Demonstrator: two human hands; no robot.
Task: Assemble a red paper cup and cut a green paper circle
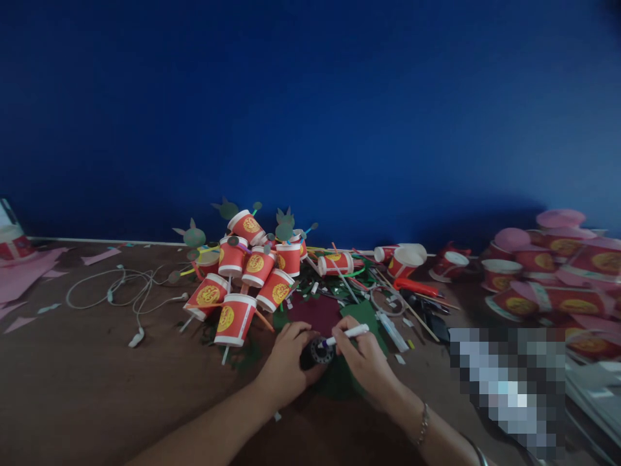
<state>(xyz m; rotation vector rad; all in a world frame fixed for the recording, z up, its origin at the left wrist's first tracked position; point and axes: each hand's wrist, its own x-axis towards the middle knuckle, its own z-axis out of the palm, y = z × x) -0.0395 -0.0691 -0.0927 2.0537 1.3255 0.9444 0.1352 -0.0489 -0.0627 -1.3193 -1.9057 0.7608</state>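
My left hand (pixel 286 362) is curled around a small dark round object (pixel 317 353) with a pale ring on top, pressing it onto dark green paper (pixel 339 382) on the brown table (pixel 97 388). My right hand (pixel 366 362) pinches a white marker (pixel 347 334), its tip set against the edge of the round object. A dark red paper piece (pixel 317 314) lies just beyond both hands.
A pile of red paper cups (pixel 247 272) with yellow emblems, sticks and green cutouts stands behind the hands. White earphones (pixel 130 298) trail at the left. More cups and pink paper (pixel 548 272) crowd the right. Red-handled scissors (pixel 417 288), sticks and scraps lie between. A blue wall rises behind.
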